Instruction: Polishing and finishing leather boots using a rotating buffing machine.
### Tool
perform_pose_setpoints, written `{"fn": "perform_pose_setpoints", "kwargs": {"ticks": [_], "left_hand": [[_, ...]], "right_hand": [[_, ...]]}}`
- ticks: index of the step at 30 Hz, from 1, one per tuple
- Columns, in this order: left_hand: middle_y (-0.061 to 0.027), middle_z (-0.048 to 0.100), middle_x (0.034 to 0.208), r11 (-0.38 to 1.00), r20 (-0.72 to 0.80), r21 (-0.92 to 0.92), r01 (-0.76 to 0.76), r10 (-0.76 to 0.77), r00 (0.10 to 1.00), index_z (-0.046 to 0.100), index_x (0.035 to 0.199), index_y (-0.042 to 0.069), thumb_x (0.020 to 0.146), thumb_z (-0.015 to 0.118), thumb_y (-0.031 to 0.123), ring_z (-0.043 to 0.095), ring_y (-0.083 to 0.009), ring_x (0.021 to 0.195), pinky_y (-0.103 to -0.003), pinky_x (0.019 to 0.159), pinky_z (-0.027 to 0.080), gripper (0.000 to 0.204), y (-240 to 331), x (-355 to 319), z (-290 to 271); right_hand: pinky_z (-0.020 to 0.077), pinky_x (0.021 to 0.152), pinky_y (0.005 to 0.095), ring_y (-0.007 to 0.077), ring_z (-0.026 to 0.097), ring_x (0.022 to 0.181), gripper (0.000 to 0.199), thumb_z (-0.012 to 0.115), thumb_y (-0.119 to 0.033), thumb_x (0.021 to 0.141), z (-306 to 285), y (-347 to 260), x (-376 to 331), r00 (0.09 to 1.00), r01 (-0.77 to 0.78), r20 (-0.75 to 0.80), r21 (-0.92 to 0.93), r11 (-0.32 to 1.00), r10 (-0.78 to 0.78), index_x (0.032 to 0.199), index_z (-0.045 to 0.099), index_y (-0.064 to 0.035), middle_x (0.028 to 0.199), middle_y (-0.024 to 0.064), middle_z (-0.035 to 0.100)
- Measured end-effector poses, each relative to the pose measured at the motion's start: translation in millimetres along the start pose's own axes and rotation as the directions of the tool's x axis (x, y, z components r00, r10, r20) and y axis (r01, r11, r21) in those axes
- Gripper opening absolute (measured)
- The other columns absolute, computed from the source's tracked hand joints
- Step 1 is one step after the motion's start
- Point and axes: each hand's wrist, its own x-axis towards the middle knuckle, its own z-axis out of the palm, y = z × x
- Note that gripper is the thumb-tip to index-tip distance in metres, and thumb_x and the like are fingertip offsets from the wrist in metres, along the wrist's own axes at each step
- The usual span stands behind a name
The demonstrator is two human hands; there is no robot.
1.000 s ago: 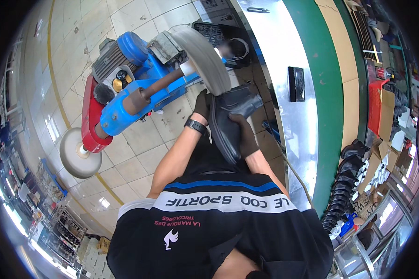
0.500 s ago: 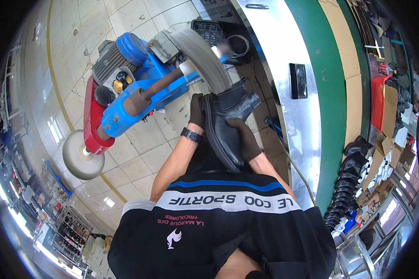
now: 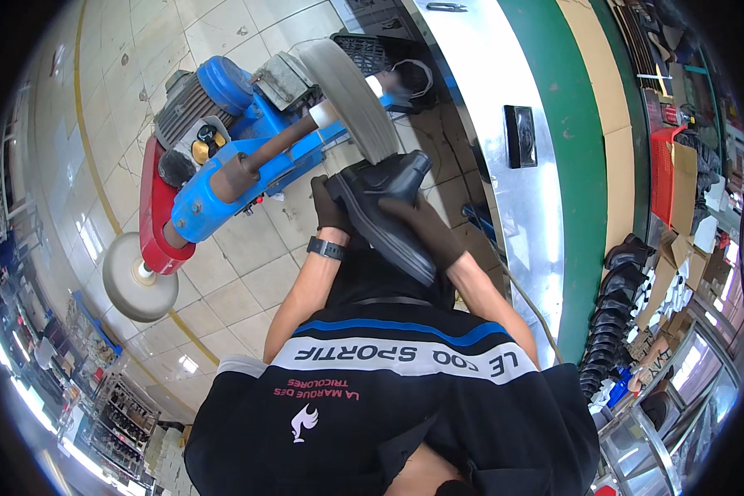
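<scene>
Both hands wear dark gloves and hold one black ankle boot (image 3: 372, 217). My left hand (image 3: 331, 205) is closed on its sole side near the heel. My right hand (image 3: 426, 233) wraps over the upper with the thumb toward the sole. The boot's toe points back toward my body, and its thick sole faces left and down. Its ankle part is up against the lower rim of a large grey polishing wheel (image 3: 351, 99), apparently touching it. That wheel sits on the shaft of a blue machine (image 3: 211, 194).
A motor (image 3: 194, 112) and a red guard (image 3: 159, 223) belong to the machine, with a pale wheel (image 3: 140, 277) at its left end. To the right runs a metal-edged bench (image 3: 525, 240) with a black box (image 3: 520, 136). Black boots (image 3: 608, 335) stand in a row beyond it.
The boot has shifted left and turned in my hands, so its ankle part lies differently under the wheel. My right hand has slid along the upper. The whole view has shifted slightly.
</scene>
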Motion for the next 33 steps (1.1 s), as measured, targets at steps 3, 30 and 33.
{"fn": "perform_pose_setpoints", "kwargs": {"ticks": [3,30,33], "left_hand": [[-0.0063,0.059,0.073,0.984,-0.093,0.092,-0.151,0.159,0.983,0.059,0.081,0.007,0.080,0.043,0.043,0.057,-0.0206,0.067,-0.033,0.068,0.047,0.039,-13.0,1.2,5.1],[-0.0099,0.057,0.104,0.933,0.651,0.191,0.306,-0.354,0.671,0.049,0.114,0.003,0.082,0.054,0.008,0.056,-0.0252,0.097,-0.040,0.083,0.047,0.032,-29.4,54.0,-8.0],[-0.0063,0.059,0.098,0.949,0.610,0.290,0.127,-0.285,0.739,0.049,0.113,0.002,0.082,0.056,0.009,0.059,-0.0195,0.087,-0.036,0.075,0.050,0.033,-26.6,65.3,-21.6]], "right_hand": [[0.0449,0.082,0.0323,0.0298,0.056,0.099,0.099,0.073,-0.038,0.066,2.0,-15.3,-32.4,0.996,0.070,-0.003,-0.649,0.758,-0.094,0.136,0.013,0.0009,0.116,0.0254,0.048],[0.0454,0.088,0.0379,0.0289,0.054,0.100,0.062,0.060,-0.017,0.064,-62.0,36.9,-54.8,0.998,-0.042,0.065,0.636,0.770,0.001,0.120,0.043,0.0019,0.111,0.0175,0.054],[0.0431,0.089,0.0355,0.0264,0.052,0.106,0.067,0.062,-0.018,0.068,-67.0,15.4,-47.8,0.997,0.072,-0.022,0.235,0.969,-0.069,0.127,0.036,0.0029,0.117,0.0194,0.050]]}}
